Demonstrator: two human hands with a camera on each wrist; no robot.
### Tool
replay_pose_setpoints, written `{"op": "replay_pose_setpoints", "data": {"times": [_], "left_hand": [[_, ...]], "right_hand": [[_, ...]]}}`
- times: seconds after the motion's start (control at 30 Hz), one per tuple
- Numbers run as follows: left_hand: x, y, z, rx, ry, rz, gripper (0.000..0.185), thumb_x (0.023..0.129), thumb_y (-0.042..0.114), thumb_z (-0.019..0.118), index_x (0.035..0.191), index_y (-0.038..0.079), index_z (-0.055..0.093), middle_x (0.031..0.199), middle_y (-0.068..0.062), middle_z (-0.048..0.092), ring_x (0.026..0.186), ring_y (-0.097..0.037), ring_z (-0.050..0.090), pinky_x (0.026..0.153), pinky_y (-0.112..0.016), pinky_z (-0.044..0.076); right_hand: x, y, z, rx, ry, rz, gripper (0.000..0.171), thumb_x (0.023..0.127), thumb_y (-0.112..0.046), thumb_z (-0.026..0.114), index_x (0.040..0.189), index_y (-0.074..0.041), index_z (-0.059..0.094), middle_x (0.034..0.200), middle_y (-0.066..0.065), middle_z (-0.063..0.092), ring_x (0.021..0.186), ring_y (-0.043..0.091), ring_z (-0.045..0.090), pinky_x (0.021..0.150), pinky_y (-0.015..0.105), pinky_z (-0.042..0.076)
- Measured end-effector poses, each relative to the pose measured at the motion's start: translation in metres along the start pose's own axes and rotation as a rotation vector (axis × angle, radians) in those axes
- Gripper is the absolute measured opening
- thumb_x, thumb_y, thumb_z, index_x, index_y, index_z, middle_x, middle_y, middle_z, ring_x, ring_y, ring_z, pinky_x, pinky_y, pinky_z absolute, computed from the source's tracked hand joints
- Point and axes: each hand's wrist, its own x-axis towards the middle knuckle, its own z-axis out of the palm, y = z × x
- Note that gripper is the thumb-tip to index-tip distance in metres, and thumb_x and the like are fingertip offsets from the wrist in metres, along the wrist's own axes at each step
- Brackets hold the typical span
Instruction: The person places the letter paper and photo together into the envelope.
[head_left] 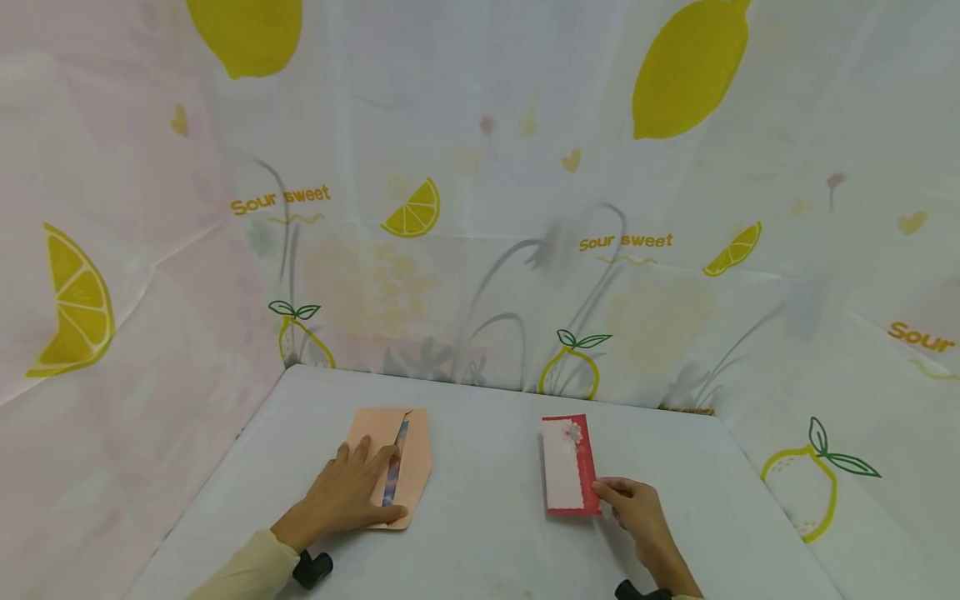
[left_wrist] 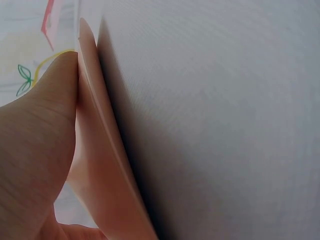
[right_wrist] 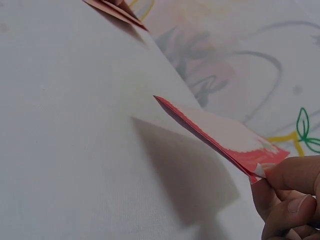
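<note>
A peach envelope (head_left: 377,425) lies on the white table at the left, and a blue-and-purple patterned strip (head_left: 392,475) shows through its opening. My left hand (head_left: 341,493) rests on the envelope, fingers spread and thumb near its lower right edge. The left wrist view shows the thumb (left_wrist: 55,95) against the envelope's face. Off to the right, my right hand (head_left: 637,510) pinches a red-and-white card (head_left: 562,467) with a flower decoration by its lower right edge. In the right wrist view the folded card (right_wrist: 220,127) is held above the table, casting a shadow.
The white table (head_left: 480,483) stretches between both hands. A white cloth backdrop (head_left: 465,275) printed with lemons and "Sour sweet" lettering rises along its back and sides. Dark wrist straps (head_left: 312,569) sit at both wrists.
</note>
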Motion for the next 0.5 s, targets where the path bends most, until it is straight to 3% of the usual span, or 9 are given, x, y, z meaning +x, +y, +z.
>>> {"op": "replay_pose_setpoints", "data": {"times": [0.3,0.5], "left_hand": [[0.000,0.001,0.000,-0.003,-0.010,-0.014,0.088,0.073,0.079,0.074,0.141,0.026,0.054,0.146,-0.031,0.045,0.111,-0.049,0.050,0.085,-0.065,0.047],[0.001,0.001,0.000,-0.003,-0.014,-0.014,0.091,0.071,0.081,0.073,0.140,0.026,0.054,0.146,-0.031,0.045,0.112,-0.049,0.050,0.085,-0.065,0.047]], "right_hand": [[-0.001,-0.004,0.009,0.007,0.001,0.020,0.046,0.091,-0.035,0.081,0.114,0.003,0.072,0.082,0.002,0.061,0.072,0.018,0.050,0.059,0.029,0.040],[-0.004,-0.005,0.016,0.034,-0.025,-0.014,0.043,0.091,-0.033,0.081,0.113,0.004,0.072,0.081,0.002,0.061,0.068,0.017,0.047,0.056,0.027,0.036]]}}
